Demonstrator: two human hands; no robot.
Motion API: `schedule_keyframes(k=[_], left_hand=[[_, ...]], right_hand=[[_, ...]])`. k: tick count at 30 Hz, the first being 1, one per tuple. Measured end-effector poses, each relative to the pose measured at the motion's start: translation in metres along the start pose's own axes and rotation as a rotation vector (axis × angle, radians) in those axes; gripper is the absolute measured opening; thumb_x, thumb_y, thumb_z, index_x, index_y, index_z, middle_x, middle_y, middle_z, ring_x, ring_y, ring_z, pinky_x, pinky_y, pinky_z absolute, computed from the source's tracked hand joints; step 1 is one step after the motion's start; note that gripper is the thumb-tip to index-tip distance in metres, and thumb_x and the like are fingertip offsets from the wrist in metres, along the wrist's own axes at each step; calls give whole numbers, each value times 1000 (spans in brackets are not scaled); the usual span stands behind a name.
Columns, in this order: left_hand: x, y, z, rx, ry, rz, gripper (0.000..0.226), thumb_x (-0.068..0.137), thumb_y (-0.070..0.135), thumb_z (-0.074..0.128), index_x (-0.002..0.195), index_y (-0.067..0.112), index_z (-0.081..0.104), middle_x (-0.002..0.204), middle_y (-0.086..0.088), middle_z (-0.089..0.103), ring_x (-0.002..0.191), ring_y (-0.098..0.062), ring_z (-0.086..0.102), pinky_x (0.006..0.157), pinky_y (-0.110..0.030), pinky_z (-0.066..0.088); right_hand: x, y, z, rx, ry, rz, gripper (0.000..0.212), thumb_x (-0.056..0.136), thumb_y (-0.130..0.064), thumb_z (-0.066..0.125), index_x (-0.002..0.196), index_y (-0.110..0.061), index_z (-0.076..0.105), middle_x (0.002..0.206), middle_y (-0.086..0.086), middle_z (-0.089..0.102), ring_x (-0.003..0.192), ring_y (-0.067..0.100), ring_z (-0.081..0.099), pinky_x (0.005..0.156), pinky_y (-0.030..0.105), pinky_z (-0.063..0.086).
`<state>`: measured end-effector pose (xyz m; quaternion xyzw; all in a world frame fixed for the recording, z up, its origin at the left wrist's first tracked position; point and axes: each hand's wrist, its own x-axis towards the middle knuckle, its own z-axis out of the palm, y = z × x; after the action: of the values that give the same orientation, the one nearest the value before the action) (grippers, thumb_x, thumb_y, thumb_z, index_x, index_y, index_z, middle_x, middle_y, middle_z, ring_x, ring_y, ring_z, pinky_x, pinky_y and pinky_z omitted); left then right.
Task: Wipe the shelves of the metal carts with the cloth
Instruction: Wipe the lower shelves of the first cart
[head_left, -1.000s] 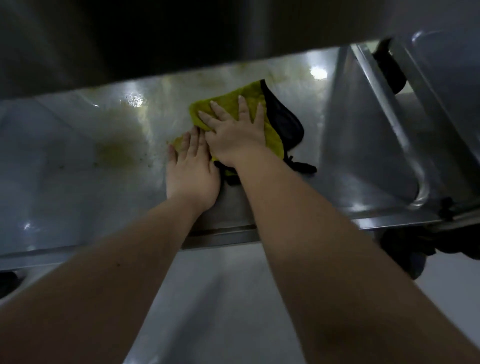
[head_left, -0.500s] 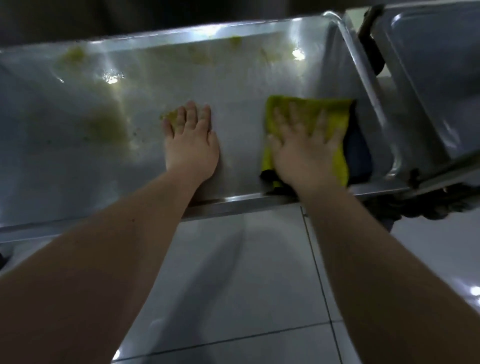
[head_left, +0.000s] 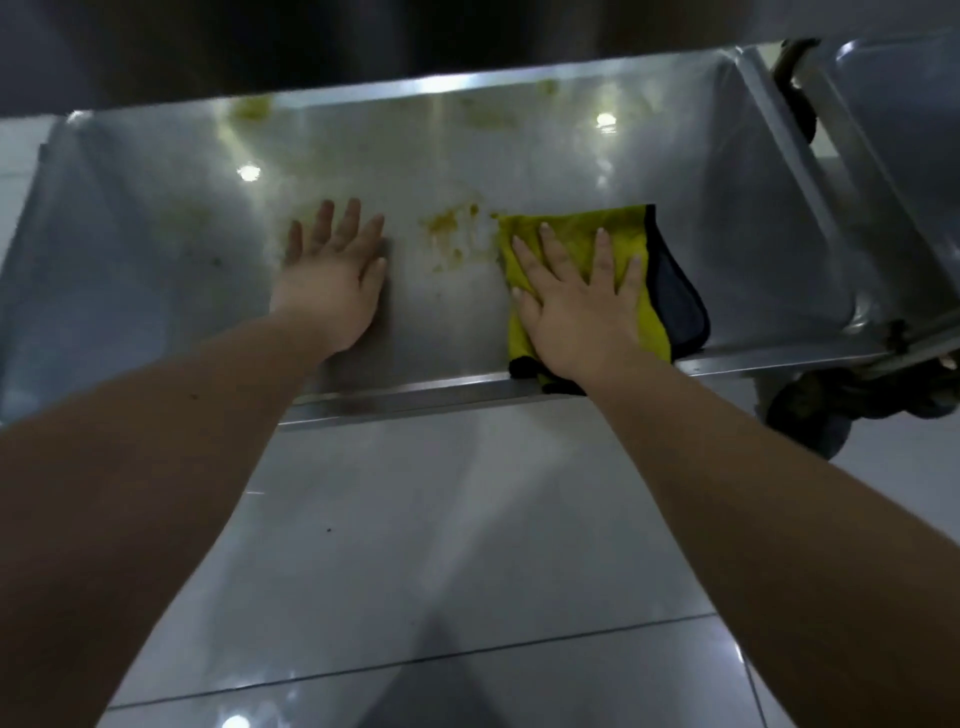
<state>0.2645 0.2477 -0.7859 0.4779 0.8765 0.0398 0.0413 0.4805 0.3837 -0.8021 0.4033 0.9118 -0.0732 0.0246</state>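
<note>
both hands flat on a stained steel cart shelf

a pale tiled floor (head_left: 467, 545) with thin dark grout lines fills the lower half of the head view. above it runs the cart shelf (head_left: 156, 218), a wide stainless steel tray with raised sides and a folded front lip, seen from above and in front. its surface reflects small ceiling lights. a dark surface (head_left: 363, 41) hangs over its far edge. a second cart (head_left: 893, 104) of the same metal stands just beside the shelf's right end, and a dark caster wheel (head_left: 810, 415) shows below that corner.

two bare forearms reach forward over the floor to the shelf. the cloth (head_left: 571, 228), yellow on top with a dark grey underside and black edging turned out at its right, lies on the right part of the shelf, its near edge over the front lip. the right hand (head_left: 576, 306) presses flat on it, fingers straight and spread, gripping nothing. the left hand (head_left: 332, 280) lies palm down on bare metal left of centre, fingers straight, holding nothing.

a yellow-brown smear (head_left: 447, 228) sits between the hands, touching the cloth's left corner. fainter yellowish patches (head_left: 249, 106) lie along the far edge.
</note>
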Motion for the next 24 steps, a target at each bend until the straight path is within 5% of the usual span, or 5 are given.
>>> schedule_keyframes(k=[4,8,12,19,24], left_hand=[[-12,-19,9,66,-76,-42,54,103,40,20,155,32,9,164,-1,6,149,-31,3,116,-57,4],[-14,-19,14,48,-34,-33,53,103,41,20,154,34,9,163,0,8,149,-29,5,117,-56,4],[-15,-18,16,44,-20,-52,53,103,42,21,154,34,10,163,-1,9,149,-30,6,117,-56,4],[-14,-20,16,44,-24,-64,53,103,38,20,155,29,14,163,1,7,150,-27,4,118,-54,3],[-15,-19,17,0,-4,-57,52,103,39,21,154,32,17,163,3,8,150,-25,6,118,-50,2]], right_hand=[[11,29,-10,-30,-32,-69,52,97,-61,12,146,-57,-6,161,-20,-7,149,33,-7,113,65,-6],[24,86,-29,-7,-83,284,55,95,-66,9,147,-56,-8,162,-16,-6,145,46,-10,111,68,-8],[34,43,-24,-18,-75,439,57,97,-58,11,150,-48,-5,162,-16,-9,144,50,-9,110,69,-6],[15,-112,7,-90,10,-168,57,97,-59,14,151,-47,-2,162,-16,-1,144,50,-6,109,70,-8],[39,-58,-2,-80,-15,-301,57,92,-69,11,147,-57,0,162,-17,3,147,41,-1,109,71,-1]])
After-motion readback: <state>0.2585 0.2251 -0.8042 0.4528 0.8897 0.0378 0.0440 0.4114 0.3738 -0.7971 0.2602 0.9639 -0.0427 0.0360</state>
